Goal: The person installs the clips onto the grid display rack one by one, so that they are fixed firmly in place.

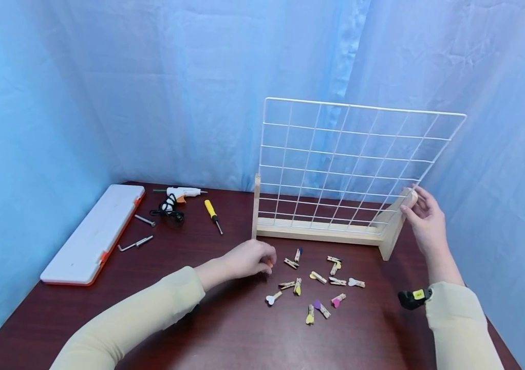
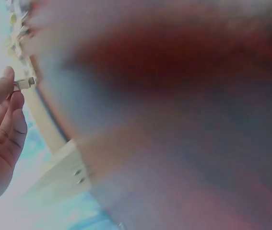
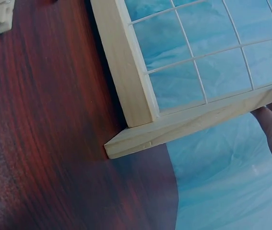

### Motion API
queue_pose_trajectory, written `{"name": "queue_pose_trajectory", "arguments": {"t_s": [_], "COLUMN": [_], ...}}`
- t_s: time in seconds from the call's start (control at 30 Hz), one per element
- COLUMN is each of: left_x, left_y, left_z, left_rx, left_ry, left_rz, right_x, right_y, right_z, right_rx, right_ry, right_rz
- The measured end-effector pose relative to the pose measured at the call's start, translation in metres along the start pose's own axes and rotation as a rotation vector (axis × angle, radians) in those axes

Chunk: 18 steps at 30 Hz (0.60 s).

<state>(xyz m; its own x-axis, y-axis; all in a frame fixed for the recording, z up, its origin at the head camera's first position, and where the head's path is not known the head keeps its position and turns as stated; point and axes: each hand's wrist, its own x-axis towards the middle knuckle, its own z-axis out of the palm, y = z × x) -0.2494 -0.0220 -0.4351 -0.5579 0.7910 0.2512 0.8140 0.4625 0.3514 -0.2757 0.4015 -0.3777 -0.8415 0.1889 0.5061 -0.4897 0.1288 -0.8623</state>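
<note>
My left hand (image 1: 250, 258) pinches a small wooden clothespin (image 2: 24, 84) between thumb and fingertips, close to the lower left corner of a wooden stand. Most of that clothespin is covered by the fingers in the head view. A white wire grid (image 1: 350, 154) rises from the stand and leans back. With thumb in front and fingers behind, my right hand (image 1: 426, 220) grips the stand's right side board (image 1: 393, 226). In the right wrist view, the bottom rail (image 3: 124, 72) meets this board at a corner. Several clothespins with coloured hearts, among them a purple heart one (image 1: 321, 308), lie before the stand.
On the table's left lies a white case (image 1: 91, 231) with orange edges. Beside it are a bolt (image 1: 145, 220), a hex key (image 1: 128, 247), a glue gun (image 1: 184, 192) with a coiled cord and a yellow screwdriver (image 1: 213, 215). Blue curtains (image 1: 188, 92) surround the table.
</note>
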Motion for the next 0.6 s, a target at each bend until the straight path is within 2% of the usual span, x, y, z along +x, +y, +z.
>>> {"name": "queue_pose_trajectory", "arguments": {"t_s": [0.17,0.37,0.47,0.6], "left_x": [0.005,0.008,0.008,0.01], "left_y": [0.0,0.005,0.004,-0.002], "left_z": [-0.025,-0.061,-0.077,-0.093], "left_rx": [-0.04,-0.102,-0.196,-0.363], "left_ry": [0.187,0.387,0.504,0.729], "left_rz": [-0.031,-0.125,-0.182,-0.251], "right_x": [-0.001,0.002,0.001,-0.001], "right_y": [0.002,0.004,0.002,-0.003], "right_z": [-0.004,-0.006,-0.004,0.0], "right_rx": [-0.059,-0.187,-0.207,-0.174], "right_ry": [0.004,0.007,-0.008,-0.044], "right_rz": [0.024,-0.007,-0.029,-0.079]}}
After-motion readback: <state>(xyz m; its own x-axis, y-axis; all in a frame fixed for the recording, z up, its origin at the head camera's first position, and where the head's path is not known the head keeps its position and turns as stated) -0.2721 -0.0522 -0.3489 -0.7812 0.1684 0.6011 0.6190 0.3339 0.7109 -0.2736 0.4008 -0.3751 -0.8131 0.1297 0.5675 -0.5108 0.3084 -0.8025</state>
